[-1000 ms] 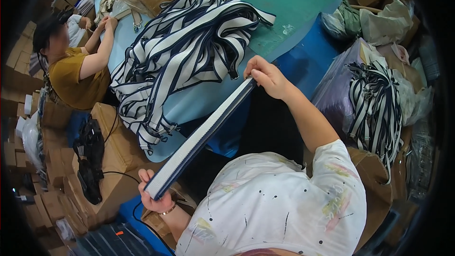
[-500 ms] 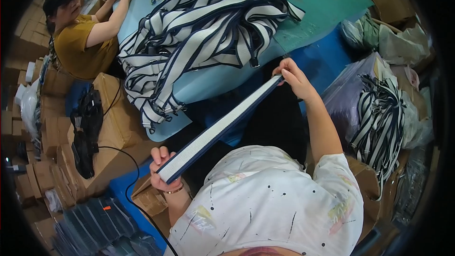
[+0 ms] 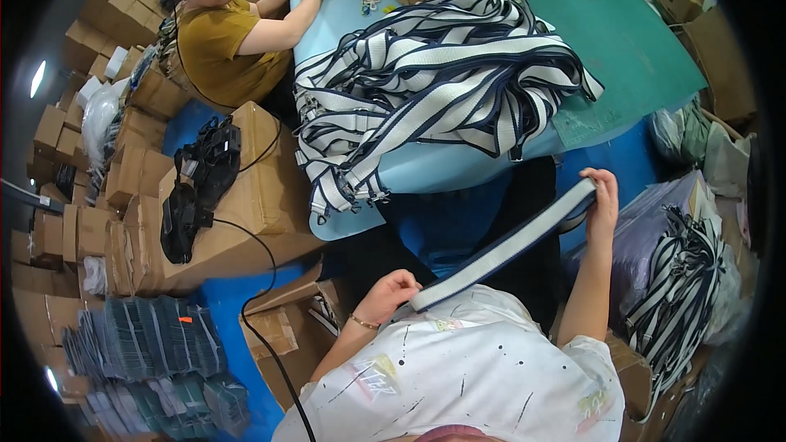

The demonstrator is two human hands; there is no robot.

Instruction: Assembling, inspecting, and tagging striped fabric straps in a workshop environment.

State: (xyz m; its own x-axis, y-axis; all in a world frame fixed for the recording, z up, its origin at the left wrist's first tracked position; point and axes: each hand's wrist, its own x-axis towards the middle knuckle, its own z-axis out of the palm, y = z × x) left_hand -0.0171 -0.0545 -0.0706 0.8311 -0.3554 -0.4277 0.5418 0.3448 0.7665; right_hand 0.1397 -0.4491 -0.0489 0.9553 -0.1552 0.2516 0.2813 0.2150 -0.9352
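A white webbing strap with dark navy edges stretches in front of my shirt, bowed slightly along its length. At its lower left end, my left hand is closed, fingertips pinching the strap's corner. My right hand is closed round the upper right end, where a piece of the strap folds back beneath. Beyond my knees, a large heap of similar white and navy straps with dark metal hooks lies on the light blue table covering.
Across the table's left side sits a co-worker in a mustard top. A carton at left bears black gear with a cable. More bundled straps hang at right. Stacked dark flat pieces lie lower left; an open carton stands beside me.
The head view has shifted, so the table and heap appear farther right. My hands have come closer together, and the strap, straight before, now bows. Its right end now folds back at my right hand.
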